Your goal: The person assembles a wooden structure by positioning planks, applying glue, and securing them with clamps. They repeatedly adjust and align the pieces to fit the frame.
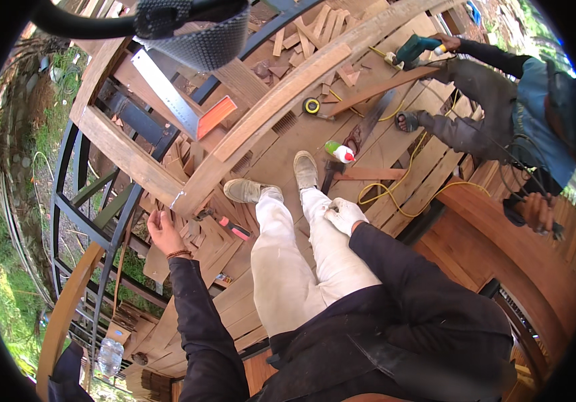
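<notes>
My bare left hand, with a beaded bracelet at the wrist, is raised beside the near corner of a curved wooden frame. Its fingers are loosely bent and apart, and nothing shows in them. My right hand, in a white glove, rests at my right knee with fingertips drawn together; whatever they may hold is too small to name. A try square with an orange stock and steel blade lies across the frame. Below the frame's corner, a tool with a red and black handle lies among wood offcuts.
A hammer, green glue bottle with red cap, handsaw and tape measure lie on the plank floor. A yellow cord winds rightward. At right, a co-worker holds a green power tool. Dark metal railing stands left.
</notes>
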Tool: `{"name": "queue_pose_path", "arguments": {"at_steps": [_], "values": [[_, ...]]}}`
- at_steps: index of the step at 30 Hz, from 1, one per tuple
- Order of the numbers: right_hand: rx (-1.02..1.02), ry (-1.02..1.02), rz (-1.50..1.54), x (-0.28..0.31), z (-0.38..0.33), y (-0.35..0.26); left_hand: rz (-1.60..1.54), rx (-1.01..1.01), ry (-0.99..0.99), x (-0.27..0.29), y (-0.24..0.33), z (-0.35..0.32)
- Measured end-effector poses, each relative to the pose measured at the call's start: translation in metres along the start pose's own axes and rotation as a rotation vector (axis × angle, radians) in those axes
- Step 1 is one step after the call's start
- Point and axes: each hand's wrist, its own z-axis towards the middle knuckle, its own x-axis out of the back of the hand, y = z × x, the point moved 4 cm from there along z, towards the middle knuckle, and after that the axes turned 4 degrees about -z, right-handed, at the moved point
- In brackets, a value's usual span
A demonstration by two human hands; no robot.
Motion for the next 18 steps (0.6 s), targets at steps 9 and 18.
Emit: {"name": "queue_pose_path", "arguments": {"at_steps": [9, 18], "values": [[-0.176, -0.135, 0.186, -0.009, 0.007, 0.135, 0.241, 0.246, -0.397, 0.008, -0.017, -0.195], [-0.061, -0.182, -0.104, -0.066, 0.12, 0.233, 0.206, 0.322, -0.276, -0.003, -0.035, -0.253]]}}
